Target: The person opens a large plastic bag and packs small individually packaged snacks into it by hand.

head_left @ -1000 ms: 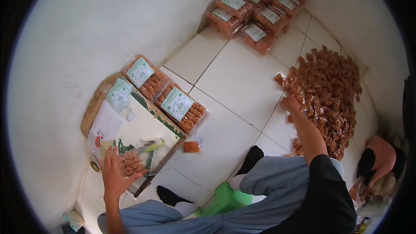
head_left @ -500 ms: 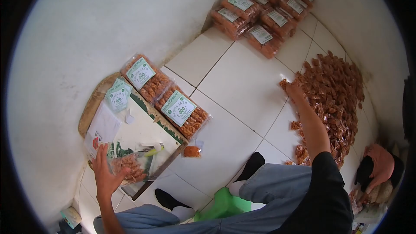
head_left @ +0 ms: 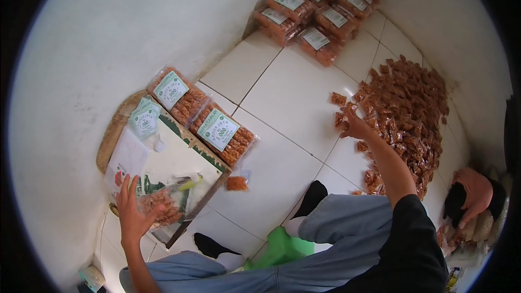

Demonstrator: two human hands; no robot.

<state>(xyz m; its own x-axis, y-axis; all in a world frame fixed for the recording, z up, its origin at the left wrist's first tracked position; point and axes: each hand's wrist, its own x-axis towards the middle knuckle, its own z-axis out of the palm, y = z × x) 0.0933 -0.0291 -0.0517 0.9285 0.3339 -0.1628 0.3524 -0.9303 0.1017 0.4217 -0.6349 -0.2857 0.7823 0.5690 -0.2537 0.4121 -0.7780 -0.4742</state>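
Observation:
My left hand (head_left: 133, 210) lies with fingers spread at the edge of a clear plastic bag (head_left: 187, 206), its thumb over the small snack packets (head_left: 157, 209) inside. The bag rests on a low box-like table (head_left: 184, 165). Over the floor, my right hand (head_left: 355, 125) has its fingers curled round a small snack packet (head_left: 342, 121); the grip is partly hidden. Another small packet (head_left: 338, 99) lies just beyond its fingertips. To the right spreads a large heap of the same orange-brown packets (head_left: 404, 125).
Two filled, labelled bags (head_left: 220, 135) lie along the table's far edge, near loose green labels (head_left: 145, 118) and white paper (head_left: 127, 149). Stacked filled bags (head_left: 317, 19) stand in the corner. One packet (head_left: 237, 183) lies beside the table. A green stool (head_left: 282, 249) is below my legs.
My right hand has moved slightly left and nearer to me, off the heap's edge. Packets now lie on the floor by its fingers. My left hand stays at the bag, its fingers a little more spread.

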